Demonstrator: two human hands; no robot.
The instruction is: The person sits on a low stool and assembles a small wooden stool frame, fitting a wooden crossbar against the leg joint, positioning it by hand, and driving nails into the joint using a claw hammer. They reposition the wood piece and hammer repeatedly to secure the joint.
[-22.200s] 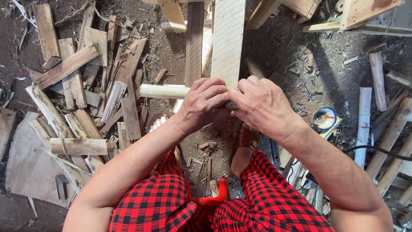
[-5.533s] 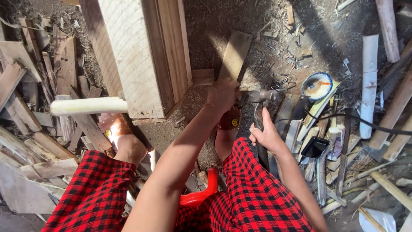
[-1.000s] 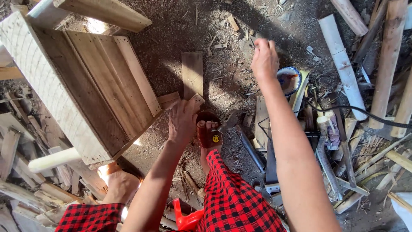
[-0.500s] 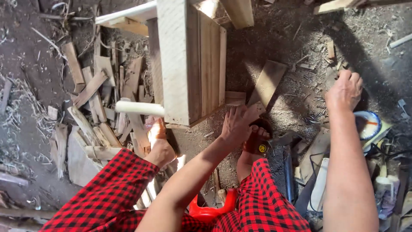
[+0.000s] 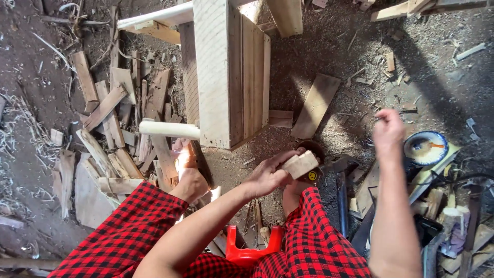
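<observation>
Block of pale, sawn, rectangular wood (image 5: 300,164), pinched in my left hand (image 5: 267,176); my right hand (image 5: 388,131) hung blurred, its grip unclear.

Sunlit dirt floor (image 5: 334,46), perhaps sawdust-strewn.
</observation>
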